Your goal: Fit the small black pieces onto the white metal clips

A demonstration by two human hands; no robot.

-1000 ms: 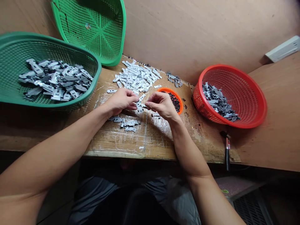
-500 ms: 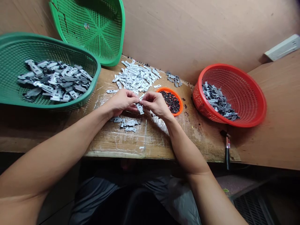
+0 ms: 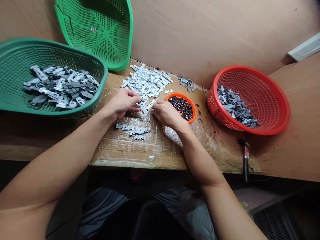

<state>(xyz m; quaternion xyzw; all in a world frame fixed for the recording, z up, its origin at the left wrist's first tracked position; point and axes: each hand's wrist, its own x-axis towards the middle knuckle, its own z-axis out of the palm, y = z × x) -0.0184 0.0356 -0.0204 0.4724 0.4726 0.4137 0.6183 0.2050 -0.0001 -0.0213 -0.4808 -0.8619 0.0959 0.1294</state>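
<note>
Between the thumb and fingers of my left hand (image 3: 126, 102) is a small silver metal clip part (image 3: 143, 107), tilted above the table. My right hand (image 3: 166, 113) is low over the table with its fingers curled together. Its fingertips are beside another silver plate (image 3: 151, 104); whether they grip it or something small is hidden. Behind my hands spreads a pile of silver metal plates (image 3: 147, 80). Close to my right hand is an orange dish (image 3: 194, 113) of small dark parts (image 3: 182, 107). Several joined grey clip parts (image 3: 138, 131) lie nearer to me.
A dark green basket (image 3: 104, 83) of metal parts stands left, with a bright green basket (image 3: 130, 40) leaning behind it. At right are a red basket (image 3: 275, 106) of grey pieces and a hammer (image 3: 245, 163) by the table edge. Grey pieces (image 3: 187, 83) lie near the wall.
My hands have moved apart. The left has shifted slightly left and up with the clip part, while the right has come away from it and lowered toward the table.
</note>
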